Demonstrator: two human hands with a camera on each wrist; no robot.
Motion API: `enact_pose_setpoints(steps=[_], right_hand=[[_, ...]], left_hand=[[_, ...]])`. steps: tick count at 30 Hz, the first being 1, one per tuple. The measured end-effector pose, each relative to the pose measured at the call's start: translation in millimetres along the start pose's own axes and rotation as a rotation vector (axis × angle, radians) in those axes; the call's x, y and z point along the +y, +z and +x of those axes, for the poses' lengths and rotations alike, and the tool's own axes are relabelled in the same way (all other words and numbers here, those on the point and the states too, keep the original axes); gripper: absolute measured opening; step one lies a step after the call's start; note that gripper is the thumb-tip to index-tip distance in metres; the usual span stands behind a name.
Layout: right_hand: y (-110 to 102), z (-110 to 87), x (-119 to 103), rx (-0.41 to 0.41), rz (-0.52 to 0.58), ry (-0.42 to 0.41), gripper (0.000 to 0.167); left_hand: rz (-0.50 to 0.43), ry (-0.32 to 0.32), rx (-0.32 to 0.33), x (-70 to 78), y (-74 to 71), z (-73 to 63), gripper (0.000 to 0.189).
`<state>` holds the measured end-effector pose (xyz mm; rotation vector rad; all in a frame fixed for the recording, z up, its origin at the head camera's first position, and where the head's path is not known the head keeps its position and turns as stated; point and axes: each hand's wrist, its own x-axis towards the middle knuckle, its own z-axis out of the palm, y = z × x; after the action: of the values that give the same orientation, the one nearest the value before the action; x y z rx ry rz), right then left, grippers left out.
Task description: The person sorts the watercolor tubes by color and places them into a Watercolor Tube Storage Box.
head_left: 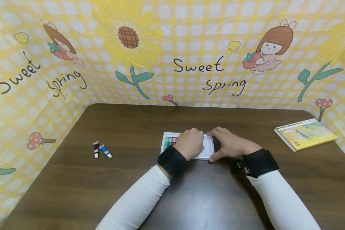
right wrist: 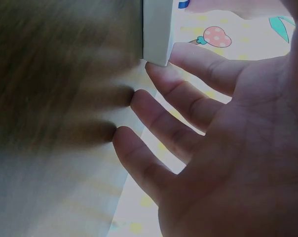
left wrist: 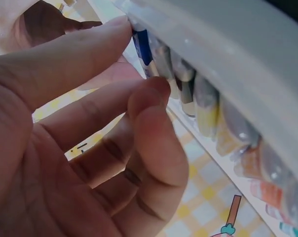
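Note:
A white plastic tray [head_left: 209, 147] of small paint tubes lies on the table, with green and red tubes [head_left: 171, 141] showing at its left end. My left hand [head_left: 190, 143] reaches over its middle and hides that part. In the left wrist view the thumb and a curled finger pinch a blue paint tube [left wrist: 142, 47] at the end of the row. My right hand [head_left: 233, 142] spans the tray's right end, thumb at the near corner and fingers at the far one. Its extended fingers [right wrist: 171, 118] rest against the table, fingertips right at the tray's corner.
Left of the tray, a dark purple tube [head_left: 96, 149] and a blue tube [head_left: 105, 151] lie on the brown table [head_left: 126, 185]. At the right edge sits a yellow-covered book or pad [head_left: 307, 134]. A yellow checked cloth [head_left: 187, 38] hangs behind and around the table.

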<state>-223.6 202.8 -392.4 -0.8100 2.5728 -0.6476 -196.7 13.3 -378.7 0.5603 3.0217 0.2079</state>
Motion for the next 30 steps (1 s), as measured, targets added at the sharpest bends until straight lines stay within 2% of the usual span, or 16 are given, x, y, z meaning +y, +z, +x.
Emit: enact_pose_setpoints(steps=[5, 14, 20, 30], right_hand=[[-0.7, 0.7, -0.4, -0.005, -0.007, -0.002, 0.096], [-0.2, 0.4, -1.8, -0.011, -0.007, 0.002, 0.095], [1.3, -0.7, -1.8, -0.008, 0.002, 0.002, 0.094], [0.8, -1.1, -0.6, -0.002, 0.000, -0.006, 0.096]], left_hand=[[0.012, 0.015, -0.007, 0.8, 0.3, 0.5, 0.026], [-0.012, 0.005, -0.013, -2.2, 1.9, -1.5, 0.026], [0.010, 0.000, -0.008, -3.3, 2.1, -2.4, 0.027], [0.086, 0.064, 0.039, -3.4, 3.2, -9.6, 0.031]])
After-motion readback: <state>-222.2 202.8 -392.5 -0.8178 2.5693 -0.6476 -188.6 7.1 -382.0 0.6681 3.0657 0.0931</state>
